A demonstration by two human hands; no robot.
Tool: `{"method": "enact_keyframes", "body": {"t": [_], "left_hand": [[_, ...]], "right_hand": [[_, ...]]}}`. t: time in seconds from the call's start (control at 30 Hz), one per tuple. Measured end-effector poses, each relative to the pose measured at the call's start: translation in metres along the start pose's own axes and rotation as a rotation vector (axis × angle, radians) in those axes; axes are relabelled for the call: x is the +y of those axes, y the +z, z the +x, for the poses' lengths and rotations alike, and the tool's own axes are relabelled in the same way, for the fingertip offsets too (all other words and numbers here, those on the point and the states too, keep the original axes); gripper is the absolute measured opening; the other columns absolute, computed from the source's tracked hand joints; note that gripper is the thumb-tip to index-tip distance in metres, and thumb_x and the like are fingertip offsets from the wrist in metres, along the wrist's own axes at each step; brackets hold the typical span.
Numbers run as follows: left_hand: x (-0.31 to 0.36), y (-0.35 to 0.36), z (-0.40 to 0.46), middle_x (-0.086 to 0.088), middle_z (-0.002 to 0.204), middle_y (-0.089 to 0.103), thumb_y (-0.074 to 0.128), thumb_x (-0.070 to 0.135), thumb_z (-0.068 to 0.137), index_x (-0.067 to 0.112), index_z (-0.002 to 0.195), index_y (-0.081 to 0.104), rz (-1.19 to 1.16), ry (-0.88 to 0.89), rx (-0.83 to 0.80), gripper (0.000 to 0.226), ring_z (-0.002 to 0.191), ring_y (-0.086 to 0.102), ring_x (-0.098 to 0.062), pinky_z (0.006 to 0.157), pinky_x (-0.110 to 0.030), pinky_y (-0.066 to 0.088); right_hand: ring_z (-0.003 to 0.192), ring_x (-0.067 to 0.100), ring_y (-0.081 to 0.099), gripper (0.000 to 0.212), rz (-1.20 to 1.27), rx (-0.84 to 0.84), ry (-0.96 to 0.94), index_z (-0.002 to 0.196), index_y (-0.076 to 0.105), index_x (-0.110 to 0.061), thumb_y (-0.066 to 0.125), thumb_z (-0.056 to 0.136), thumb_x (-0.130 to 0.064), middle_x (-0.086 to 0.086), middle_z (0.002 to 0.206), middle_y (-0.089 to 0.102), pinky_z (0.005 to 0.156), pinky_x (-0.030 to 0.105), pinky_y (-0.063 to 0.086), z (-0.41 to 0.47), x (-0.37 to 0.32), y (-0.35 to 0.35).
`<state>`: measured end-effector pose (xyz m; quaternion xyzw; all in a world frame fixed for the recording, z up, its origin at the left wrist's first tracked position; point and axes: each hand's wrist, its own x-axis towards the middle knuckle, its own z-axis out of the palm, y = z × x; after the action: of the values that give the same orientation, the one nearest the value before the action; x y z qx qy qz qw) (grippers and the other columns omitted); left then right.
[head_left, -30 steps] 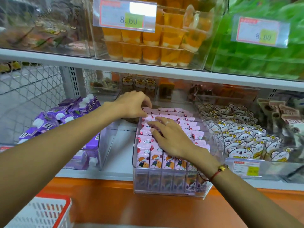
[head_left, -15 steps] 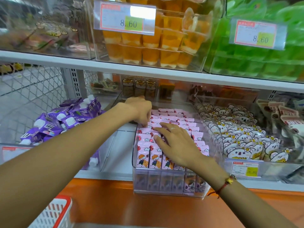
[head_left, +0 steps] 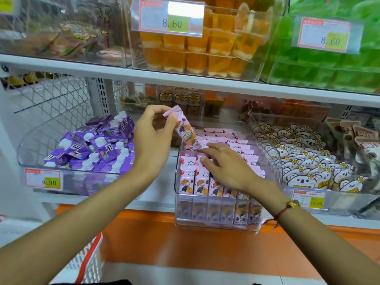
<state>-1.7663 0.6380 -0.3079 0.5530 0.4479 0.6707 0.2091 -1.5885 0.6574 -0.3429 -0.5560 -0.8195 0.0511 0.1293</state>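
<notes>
Clear bin [head_left: 205, 224] of pink packets [head_left: 188, 171] on white shelf [head_left: 162, 190], orange ledge [head_left: 185, 243] below.

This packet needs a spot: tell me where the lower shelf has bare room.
Bare white shelf strip between the purple-pouch bin and the pink-packet bin; also the orange ledge in front. Crowded: the pink-packet bin is packed, right hand on top.
</notes>
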Motion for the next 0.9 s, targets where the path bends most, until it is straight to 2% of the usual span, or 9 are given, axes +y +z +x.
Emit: {"method": "enact_keyframes", "body": {"t": [0.13, 0.2, 0.3, 0.37, 0.43, 0.57, 0.73, 0.83, 0.9], "left_hand": [[0.025, -0.013, -0.022, 0.004, 0.089, 0.064, 0.059, 0.010, 0.093, 0.016, 0.093, 0.060, -0.161, -0.009, 0.085, 0.006, 0.080, 0.059, -0.004, 0.078, -0.019, 0.049], [0.035, -0.017, -0.031, 0.006, 0.085, 0.065, 0.059, 0.009, 0.092, 0.020, 0.089, 0.059, -0.211, -0.015, 0.063, 0.011, 0.075, 0.060, -0.001, 0.077, -0.020, 0.052], [0.040, -0.015, -0.044, 0.008, 0.081, 0.066, 0.060, 0.012, 0.092, 0.021, 0.088, 0.061, -0.228, -0.044, -0.039, 0.010, 0.073, 0.061, 0.001, 0.076, -0.021, 0.054], [0.038, -0.011, -0.051, 0.005, 0.087, 0.069, 0.061, 0.014, 0.091, 0.020, 0.091, 0.064, -0.226, -0.059, -0.105, 0.006, 0.081, 0.064, -0.003, 0.083, -0.028, 0.055], [0.033, -0.008, -0.055, 0.004, 0.094, 0.071, 0.061, 0.016, 0.091, 0.021, 0.096, 0.066, -0.245, -0.087, -0.163, 0.008, 0.089, 0.067, -0.006, 0.087, -0.031, 0.055], [0.018, -0.004, -0.056, 0.008, 0.115, 0.066, 0.056, 0.018, 0.094, 0.029, 0.110, 0.059, -0.222, -0.155, -0.253, 0.019, 0.108, 0.063, -0.008, 0.097, -0.037, 0.050], [0.004, -0.002, -0.066, 0.017, 0.109, 0.060, 0.072, 0.022, 0.083, 0.036, 0.109, 0.056, -0.002, -0.111, -0.426, 0.034, 0.098, 0.058, 0.004, 0.077, -0.014, 0.050], [0.004, -0.003, -0.069, 0.022, 0.107, 0.059, 0.079, 0.040, 0.071, 0.039, 0.108, 0.053, 0.120, -0.004, -0.419, 0.046, 0.098, 0.056, 0.000, 0.076, -0.012, 0.047], [0.005, -0.004, -0.067, 0.024, 0.103, 0.059, 0.080, 0.040, 0.072, 0.039, 0.107, 0.052, 0.154, 0.045, -0.377, 0.044, 0.093, 0.056, -0.001, 0.074, -0.017, 0.048]], "right_hand": [[0.137, 0.021, 0.033, 0.040, 0.056, 0.172, -0.030, 0.136, 0.049, -0.020, 0.041, 0.100, -0.034, 0.004, 0.148, 0.040, 0.111, 0.036, 0.028, -0.024, -0.011, -0.011], [0.130, 0.007, 0.039, 0.037, 0.346, 0.266, -0.033, 0.132, 0.051, -0.030, 0.041, 0.098, -0.041, -0.012, 0.137, 0.048, 0.106, 0.028, 0.032, -0.046, -0.022, -0.017], [0.118, -0.013, 0.043, 0.048, 0.798, 0.181, -0.011, 0.127, 0.047, -0.050, 0.043, 0.082, -0.065, -0.036, 0.125, 0.047, 0.092, 0.010, 0.034, -0.068, -0.040, -0.027], [0.116, -0.002, 0.052, 0.048, 0.847, 0.150, -0.039, 0.130, 0.048, -0.044, 0.049, 0.084, -0.058, -0.025, 0.123, 0.053, 0.093, 0.015, 0.040, -0.069, -0.044, -0.024], [0.105, 0.011, 0.060, 0.031, 0.796, 0.230, -0.066, 0.123, 0.056, -0.031, 0.055, 0.092, -0.035, -0.010, 0.113, 0.061, 0.091, 0.022, 0.046, -0.065, -0.048, -0.021], [0.080, -0.004, 0.064, 0.018, 1.105, 0.326, 0.176, 0.106, 0.061, -0.028, 0.061, 0.089, -0.032, -0.018, 0.082, 0.069, 0.074, 0.013, 0.052, -0.060, -0.041, -0.017], [0.070, 0.000, 0.066, 0.028, 1.335, 0.279, 0.284, 0.110, 0.061, -0.013, 0.065, 0.088, -0.029, -0.014, 0.072, 0.069, 0.068, 0.016, 0.055, -0.060, -0.037, -0.018], [0.068, 0.003, 0.066, 0.019, 1.338, 0.291, 0.252, 0.098, 0.062, -0.015, 0.069, 0.084, -0.026, -0.008, 0.068, 0.067, 0.062, 0.015, 0.051, -0.062, -0.042, -0.019], [0.072, 0.006, 0.066, 0.019, 1.342, 0.285, 0.223, 0.094, 0.060, -0.016, 0.071, 0.081, -0.026, -0.006, 0.071, 0.067, 0.068, 0.019, 0.053, -0.061, -0.043, -0.020]]}}
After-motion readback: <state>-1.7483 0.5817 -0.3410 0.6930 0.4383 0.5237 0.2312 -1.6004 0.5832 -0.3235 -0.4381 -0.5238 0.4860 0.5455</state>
